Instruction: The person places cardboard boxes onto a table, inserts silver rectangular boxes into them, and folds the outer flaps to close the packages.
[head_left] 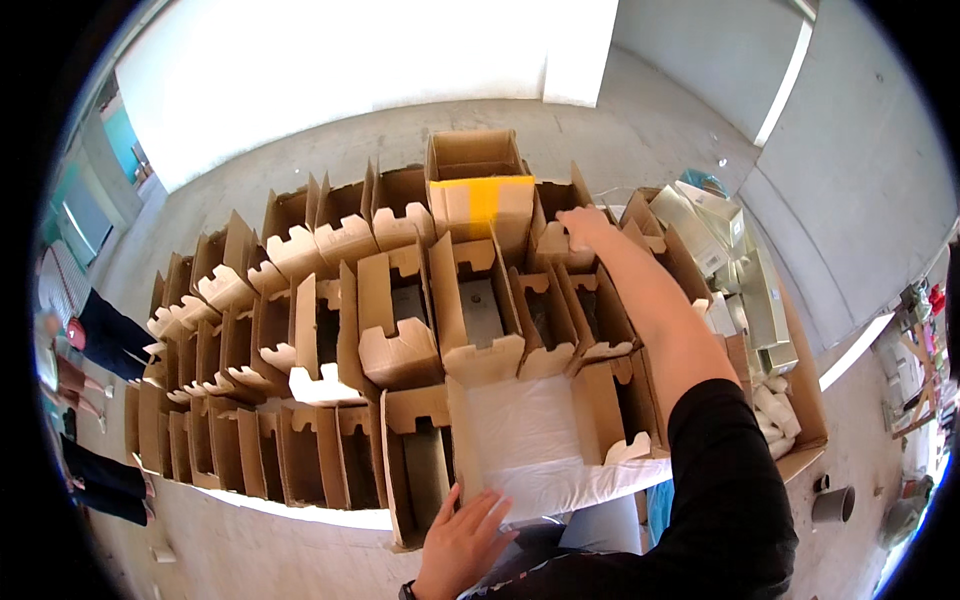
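My right arm stretches to the back row, where my right hand [582,226] is closed at the front edge of an open-topped cardboard bin [553,243]; part of its grip is hidden. Near the front edge, my left hand [463,545] lies with fingers spread, beside the side wall of a tall, narrow cardboard bin [418,408]. It holds nothing. White plastic sheeting [525,420] shows between the bins in front of me. Right of it stands another cardboard bin [602,408] with a notched front.
Rows of notched cardboard bins [300,450] reach far left. A taller box with yellow tape [484,205] rises at the back. At right, a large carton [805,425] holds pale boxes [765,300] and white pieces. People [100,325] stand at left; a grey bucket [833,506] is on the floor.
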